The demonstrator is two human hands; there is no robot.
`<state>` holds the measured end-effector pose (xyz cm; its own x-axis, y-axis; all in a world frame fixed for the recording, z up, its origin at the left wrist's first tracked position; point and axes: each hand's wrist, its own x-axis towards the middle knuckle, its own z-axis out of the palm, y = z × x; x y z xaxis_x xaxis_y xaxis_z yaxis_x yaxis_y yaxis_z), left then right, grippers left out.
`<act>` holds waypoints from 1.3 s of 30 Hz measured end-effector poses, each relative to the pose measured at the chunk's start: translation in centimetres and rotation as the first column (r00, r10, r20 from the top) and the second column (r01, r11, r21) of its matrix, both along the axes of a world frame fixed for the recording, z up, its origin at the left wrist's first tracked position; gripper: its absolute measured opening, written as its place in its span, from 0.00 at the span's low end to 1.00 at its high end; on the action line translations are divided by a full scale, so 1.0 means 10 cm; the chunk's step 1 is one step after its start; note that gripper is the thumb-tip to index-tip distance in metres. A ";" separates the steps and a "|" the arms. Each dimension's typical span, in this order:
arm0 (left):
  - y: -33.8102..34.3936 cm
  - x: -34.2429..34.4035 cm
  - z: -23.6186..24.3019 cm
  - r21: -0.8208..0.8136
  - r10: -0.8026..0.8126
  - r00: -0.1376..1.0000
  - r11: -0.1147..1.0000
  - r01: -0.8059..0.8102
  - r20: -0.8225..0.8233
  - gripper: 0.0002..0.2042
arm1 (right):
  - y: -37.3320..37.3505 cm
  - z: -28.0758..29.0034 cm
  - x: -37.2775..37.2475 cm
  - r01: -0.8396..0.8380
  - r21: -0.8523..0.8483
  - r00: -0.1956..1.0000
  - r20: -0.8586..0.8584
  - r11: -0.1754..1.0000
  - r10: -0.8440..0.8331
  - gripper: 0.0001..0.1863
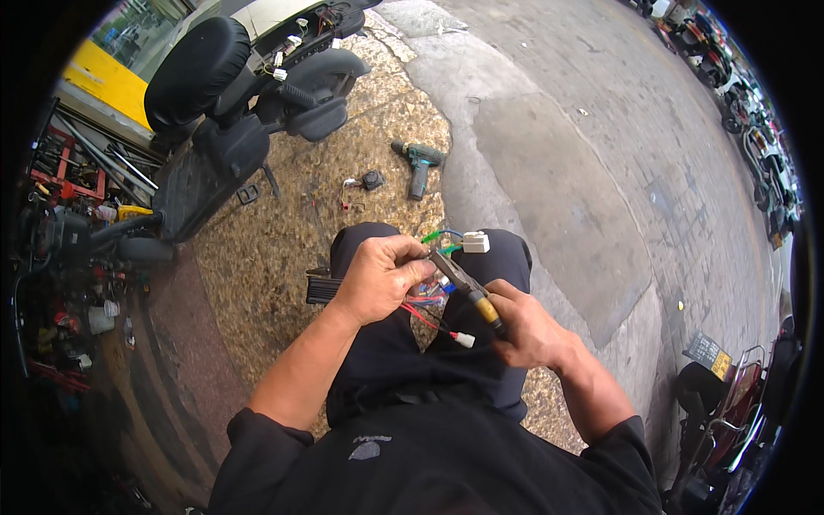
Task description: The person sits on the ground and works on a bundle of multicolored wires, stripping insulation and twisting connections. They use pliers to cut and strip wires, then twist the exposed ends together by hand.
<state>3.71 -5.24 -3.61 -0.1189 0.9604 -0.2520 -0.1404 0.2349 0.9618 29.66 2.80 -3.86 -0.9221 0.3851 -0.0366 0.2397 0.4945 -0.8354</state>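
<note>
My left hand (382,279) pinches a wire between thumb and fingertips above my lap. Gripped in my right hand (528,326) is a pair of pliers (463,279) with a worn yellow handle, its jaws up against the left fingertips. Whether the jaws bite on the wire is too small to tell. Green and blue wires run from there to a white connector plug (475,242) over my right knee. Below the hands, red and black wires lead to a smaller white plug (464,340). A black ribbed box (322,290) shows beside my left wrist, partly hidden.
On the stone ground ahead lie a cordless drill (419,167) and a small black part (372,180) with wires. A partly stripped black scooter (232,142) stands at the left, near cluttered tools and parts (73,206). Parked vehicles (755,137) line the right.
</note>
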 end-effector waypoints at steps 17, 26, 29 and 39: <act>0.15 0.10 0.05 0.105 0.114 0.971 0.985 -0.139 0.212 0.04 | -0.08 -1.01 1.32 0.796 0.124 0.402 0.624 0.593 -0.670 0.08; 0.20 0.30 0.41 0.221 0.251 0.913 0.918 -0.330 0.321 0.03 | -0.03 0.13 -0.22 -0.136 -0.676 0.924 -0.350 0.724 -0.152 0.22; 0.15 0.25 0.49 0.309 0.311 0.877 0.849 -0.430 0.365 0.03 | -0.22 0.24 -0.95 0.067 -0.581 0.885 -0.341 0.811 -0.317 0.13; 0.07 0.02 0.53 0.259 0.307 0.764 0.814 -0.520 0.568 0.03 | -0.34 0.12 -1.45 0.335 -0.305 0.781 -0.439 0.891 -0.444 0.12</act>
